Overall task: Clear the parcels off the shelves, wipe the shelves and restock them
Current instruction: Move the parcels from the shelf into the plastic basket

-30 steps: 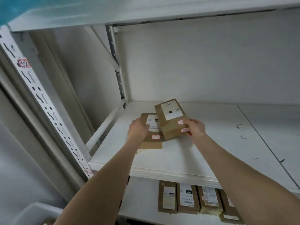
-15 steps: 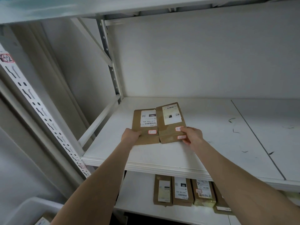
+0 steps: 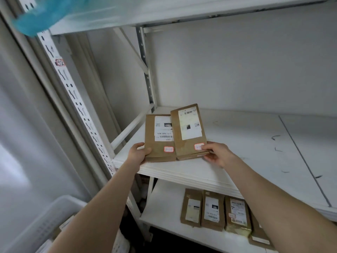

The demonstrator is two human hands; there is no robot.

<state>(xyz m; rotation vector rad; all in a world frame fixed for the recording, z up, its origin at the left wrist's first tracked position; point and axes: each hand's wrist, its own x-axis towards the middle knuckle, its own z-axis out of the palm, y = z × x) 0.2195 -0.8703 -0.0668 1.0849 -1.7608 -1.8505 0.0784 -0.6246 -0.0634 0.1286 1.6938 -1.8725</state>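
Parcels sat side by side at the near left corner of the middle shelf (image 3: pixel 237 143); the left hand (image 3: pixel 137 152) pinched the left parcel (image 3: pixel 160 137) at its near corner, and the right hand (image 3: pixel 216 154) gripped the right parcel (image 3: pixel 189 132), which overlapped it; squaring both near edges with the shelf front seemed best.

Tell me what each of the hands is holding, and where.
Left hand grips the left parcel at its near left corner; right hand grips the right parcel at its near right corner.
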